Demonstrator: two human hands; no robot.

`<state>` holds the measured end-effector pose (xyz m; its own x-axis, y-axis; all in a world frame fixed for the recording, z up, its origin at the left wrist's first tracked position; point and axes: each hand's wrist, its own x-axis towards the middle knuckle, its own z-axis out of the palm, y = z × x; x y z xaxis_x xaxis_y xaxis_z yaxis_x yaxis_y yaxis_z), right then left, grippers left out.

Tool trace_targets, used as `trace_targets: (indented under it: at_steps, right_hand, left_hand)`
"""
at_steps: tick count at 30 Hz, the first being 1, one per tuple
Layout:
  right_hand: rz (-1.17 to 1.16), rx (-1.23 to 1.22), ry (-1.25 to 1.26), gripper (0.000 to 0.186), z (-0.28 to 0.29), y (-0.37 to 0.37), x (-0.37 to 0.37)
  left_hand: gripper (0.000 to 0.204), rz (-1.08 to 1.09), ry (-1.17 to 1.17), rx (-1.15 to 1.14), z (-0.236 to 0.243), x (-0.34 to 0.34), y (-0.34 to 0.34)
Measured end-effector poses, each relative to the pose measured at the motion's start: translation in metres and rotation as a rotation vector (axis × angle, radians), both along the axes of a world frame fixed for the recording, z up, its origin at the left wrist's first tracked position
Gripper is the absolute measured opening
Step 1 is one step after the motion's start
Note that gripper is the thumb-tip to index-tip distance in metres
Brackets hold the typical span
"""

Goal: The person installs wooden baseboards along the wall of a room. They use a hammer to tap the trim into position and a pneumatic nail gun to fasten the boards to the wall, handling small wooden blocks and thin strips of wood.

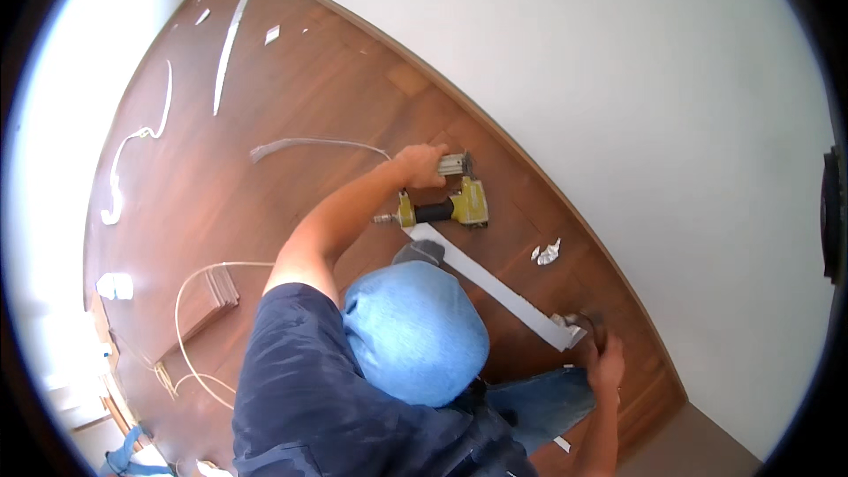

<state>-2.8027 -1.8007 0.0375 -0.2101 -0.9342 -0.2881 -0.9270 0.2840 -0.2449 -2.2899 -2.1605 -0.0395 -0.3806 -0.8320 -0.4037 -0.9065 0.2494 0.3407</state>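
Note:
My left hand [421, 166] reaches forward and grips the light metal magazine of a yellow-green nail gun [471, 203]. The gun lies on the brown wood floor, its black handle and air fitting pointing left. From beside the gun a long white strip [495, 278] runs back to the right, its near end folded. At that end my right hand [606, 364] is closed low to the floor near the wall. Something dark and curved, with a shiny metallic bit beside it, is at its fingers; its kind is unclear.
A white wall [618, 106] with a wood skirting [521, 155] curves along the right. Crumpled white scraps [548, 253] lie near it. On the left are a pale hose [179, 318], stacked boards [205, 309] and white strips [231, 44]. My denim-covered knee [415, 331] is between my arms.

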Motion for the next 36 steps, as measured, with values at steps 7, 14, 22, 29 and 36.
trace_targets:
  at_steps: [7,14,22,29,36]
  right_hand:
    - [-0.007,0.116,-0.04,0.049,-0.073,-0.113,0.129]
    - [-0.131,0.089,-0.009,0.051,-0.121,-0.097,0.168]
    - [-0.2,-0.156,-0.064,0.052,-0.138,-0.12,0.219]
    - [-0.315,-0.037,-0.117,0.052,-0.134,-0.12,0.236]
    - [-0.197,-0.17,-0.115,0.058,-0.144,-0.111,0.241]
  left_hand:
    - [0.063,-0.108,0.165,0.113,-0.05,0.007,-0.036]
    - [0.061,-0.091,0.173,0.242,-0.046,0.003,-0.05]
    - [0.058,-0.241,0.276,0.223,-0.041,0.009,-0.065]
    - [0.054,-0.272,0.326,0.057,-0.04,0.004,-0.055]
    - [0.057,-0.149,0.36,-0.139,-0.06,0.023,-0.032]
